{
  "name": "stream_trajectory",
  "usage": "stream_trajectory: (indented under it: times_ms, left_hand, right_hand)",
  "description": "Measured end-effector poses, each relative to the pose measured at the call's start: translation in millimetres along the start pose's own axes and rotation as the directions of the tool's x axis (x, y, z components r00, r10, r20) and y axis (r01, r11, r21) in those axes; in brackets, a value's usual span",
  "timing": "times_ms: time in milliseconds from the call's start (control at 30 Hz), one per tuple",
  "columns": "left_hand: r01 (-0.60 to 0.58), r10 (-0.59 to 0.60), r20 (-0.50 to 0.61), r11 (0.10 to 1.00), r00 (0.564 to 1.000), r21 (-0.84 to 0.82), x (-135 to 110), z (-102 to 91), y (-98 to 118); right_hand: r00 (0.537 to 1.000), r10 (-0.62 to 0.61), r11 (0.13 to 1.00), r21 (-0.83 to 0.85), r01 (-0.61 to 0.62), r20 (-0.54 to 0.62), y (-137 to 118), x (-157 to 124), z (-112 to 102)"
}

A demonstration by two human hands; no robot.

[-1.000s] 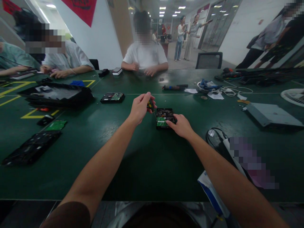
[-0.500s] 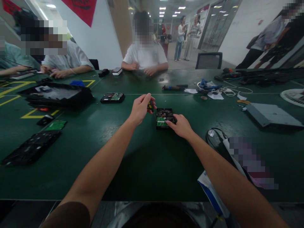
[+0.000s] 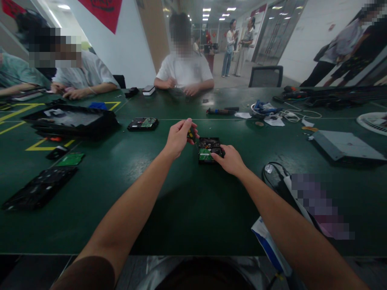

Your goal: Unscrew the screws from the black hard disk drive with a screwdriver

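My left hand [image 3: 179, 137] is closed around the dark, yellow-marked handle of a screwdriver [image 3: 191, 135]. Its thin shaft points down toward the left edge of a hard drive [image 3: 209, 143], though I cannot tell exactly where the tip rests. The drive lies on the green table with a black body and a green circuit board at its near left. My right hand [image 3: 230, 160] grips the drive's right side, thumb over the top near the board and fingers along the far side, partly hidden.
Another hard drive [image 3: 143, 124] lies farther left, near a black tray [image 3: 72, 121]. At left sit a loose green circuit board [image 3: 71, 159] and a black plate-like part [image 3: 39, 187]. To the right are a grey metal box [image 3: 347, 146], cables [image 3: 292, 115] and a bag [image 3: 269, 237]. People sit across the table.
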State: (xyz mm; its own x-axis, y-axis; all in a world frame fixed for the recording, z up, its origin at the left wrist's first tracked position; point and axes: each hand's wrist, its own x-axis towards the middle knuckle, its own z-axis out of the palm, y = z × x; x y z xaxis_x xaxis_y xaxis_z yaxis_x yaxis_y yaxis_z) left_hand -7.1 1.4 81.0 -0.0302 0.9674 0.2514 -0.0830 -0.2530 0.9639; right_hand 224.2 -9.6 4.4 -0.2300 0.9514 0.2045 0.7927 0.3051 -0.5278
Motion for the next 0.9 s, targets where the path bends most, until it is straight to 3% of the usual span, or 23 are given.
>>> stream_trajectory:
  times_ms: [900]
  left_hand:
    - [-0.005, 0.005, -0.017, 1.000, 1.000, 0.008, 2.3, -3.3, 0.8]
  right_hand:
    - [1.000, -0.007, 1.000, -0.007, 0.007, -0.003, 2.7, 0.2, 2.0]
